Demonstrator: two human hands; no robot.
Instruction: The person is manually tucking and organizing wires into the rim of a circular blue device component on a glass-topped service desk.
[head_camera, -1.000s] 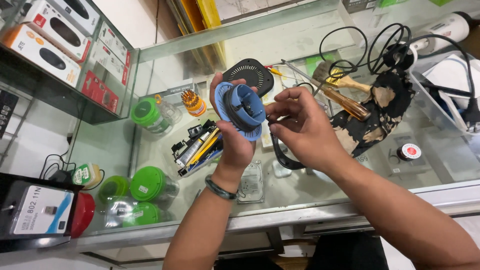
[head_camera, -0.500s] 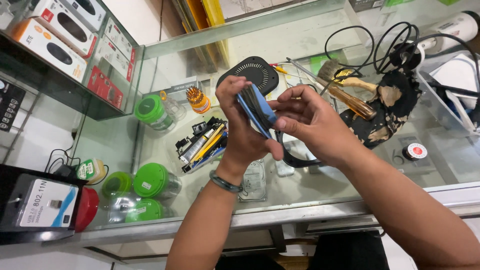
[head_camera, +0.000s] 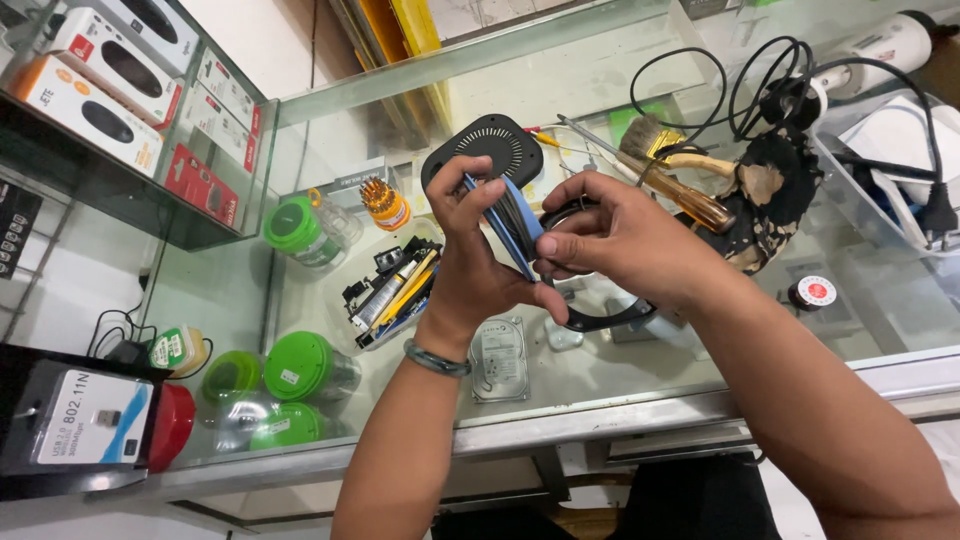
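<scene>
1. A person's left hand (head_camera: 470, 270) and right hand (head_camera: 610, 240) hold a small blue fan blade (head_camera: 512, 228) edge-on above a glass desk (head_camera: 640, 400), roughly over its middle.
2. The left grip is closed on the blade, thumb on the near side and fingers curled over its top edge; the right grip is closed on its right edge, fingertips pinching beside a black ring-shaped frame (head_camera: 605, 318) that hangs below the hands.
3. The blade looks like light, stiff moulded plastic, thin at the vanes and likely to snap if bent, so it is best held by the hub or outer rim, as the hands appear to do.
4. Behind the hands lies a round black grille (head_camera: 490, 145) flat on the glass.
5. To the left sit a box of screwdrivers (head_camera: 392, 290), an orange bit holder (head_camera: 385, 203) and green-lidded jars (head_camera: 300, 365).
6. To the right rest a brush (head_camera: 665, 165) with a wooden handle, tangled black cables (head_camera: 760, 80) and a small red-topped tin (head_camera: 815, 292).
7. A bare hard drive (head_camera: 498, 358) lies under the left wrist.
</scene>
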